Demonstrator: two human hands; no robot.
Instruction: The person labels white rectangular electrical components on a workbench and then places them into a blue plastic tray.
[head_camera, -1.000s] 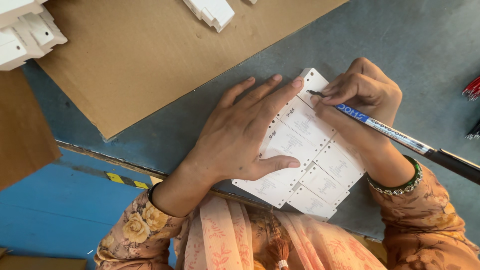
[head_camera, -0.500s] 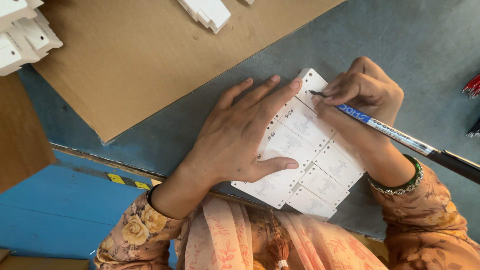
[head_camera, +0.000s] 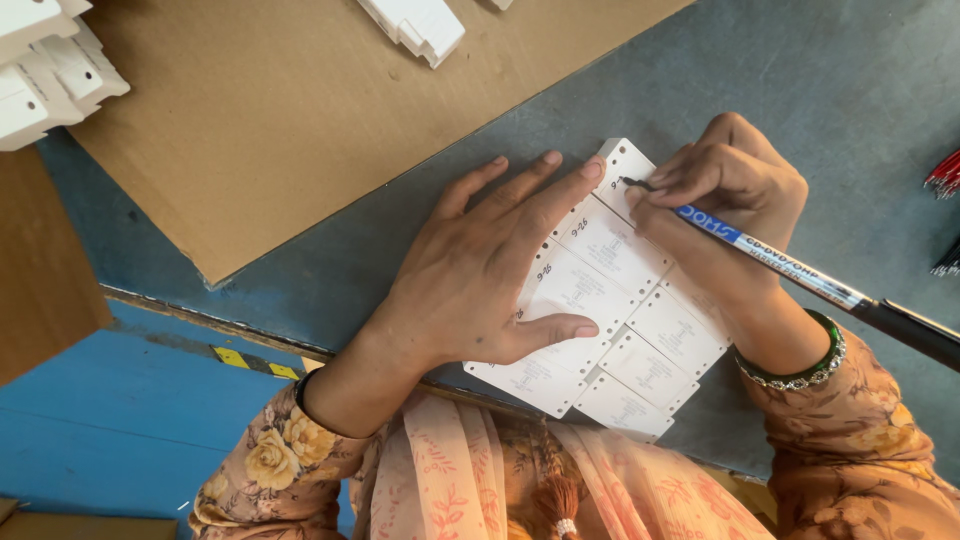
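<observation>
A block of white rectangular plastic parts (head_camera: 618, 300) lies in two rows on the grey table (head_camera: 820, 90). My left hand (head_camera: 480, 275) rests flat on the left row with fingers spread, pressing it down. My right hand (head_camera: 725, 190) grips a blue and silver marker pen (head_camera: 790, 270) with a black cap end. The pen's tip touches the farthest part of the left row. Handwritten marks show along the edges of several parts in that row.
A large brown cardboard sheet (head_camera: 300, 120) lies on the table at the upper left. White plastic parts sit at its top left (head_camera: 50, 70) and top middle (head_camera: 420, 25). Red and black wire ends (head_camera: 942, 180) poke in at the right edge. Blue floor (head_camera: 120, 430) shows below.
Almost nothing differs. The pen tip has shifted very slightly on the farthest part while my left hand stays pressed on the row.
</observation>
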